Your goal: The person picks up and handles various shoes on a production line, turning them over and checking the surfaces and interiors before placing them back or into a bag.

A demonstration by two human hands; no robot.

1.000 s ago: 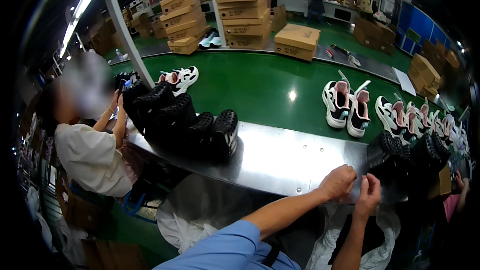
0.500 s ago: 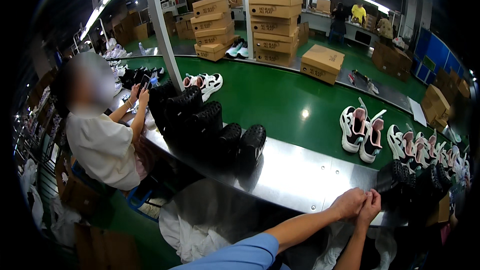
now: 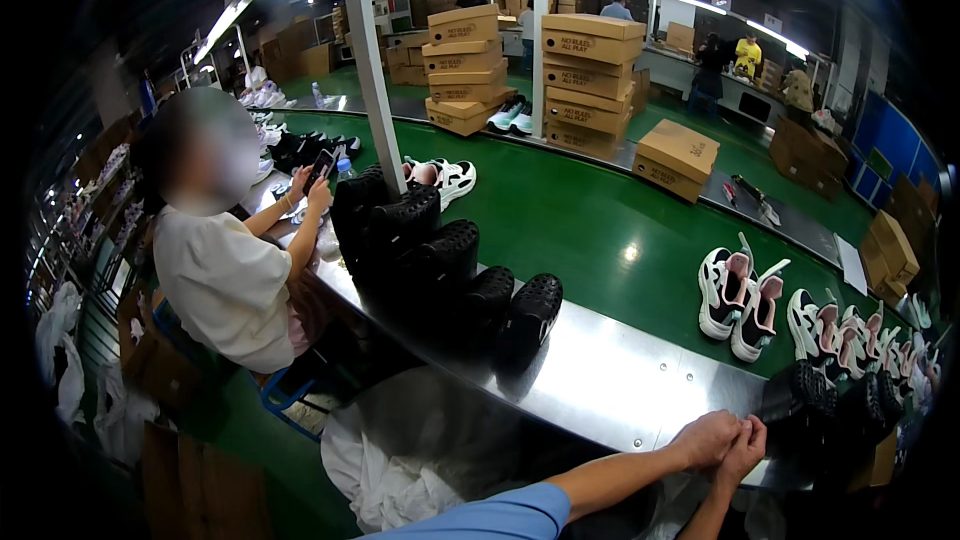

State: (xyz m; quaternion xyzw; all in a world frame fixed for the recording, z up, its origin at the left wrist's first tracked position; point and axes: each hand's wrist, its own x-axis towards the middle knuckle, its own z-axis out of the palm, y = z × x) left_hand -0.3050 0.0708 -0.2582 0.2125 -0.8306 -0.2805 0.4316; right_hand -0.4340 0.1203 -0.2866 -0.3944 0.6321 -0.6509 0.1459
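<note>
Found left hand [image 3: 706,439] and right hand [image 3: 742,453] together at lower right of the frame, fingers bent and meeting, just over the near edge of the metal bench [image 3: 610,365]. Cannot tell whether clamped on anything; too small at the fingertips to confirm any item there. Noted blue sleeve [image 3: 490,517] on the left arm, entering from the bottom edge.

Located nearest items just beside the hands, toward the right edge of the frame: black shoes [image 3: 800,395], close together at the right end of the bench, partly lost in shadow. Located a second black group [image 3: 440,255] left of centre, heaped on the bench beside an upright post [image 3: 372,70].

Recorded on the green surface [image 3: 560,230], above the hands in the frame, a pair of white-and-black sneakers [image 3: 720,290] with pink linings. Observed similar sneakers in a row [image 3: 805,325] running to the right edge.

Recorded at left of the frame a seated co-worker [image 3: 220,285] in a white top, holding a phone [image 3: 320,164]. Noted at top centre a left box stack [image 3: 462,70], unevenly piled, and a right box stack [image 3: 590,80], with teal-and-white shoes [image 3: 510,116] between. Logged a single carton [image 3: 676,158] farther right, and white sheeting [image 3: 390,480] at bottom, left of centre.
</note>
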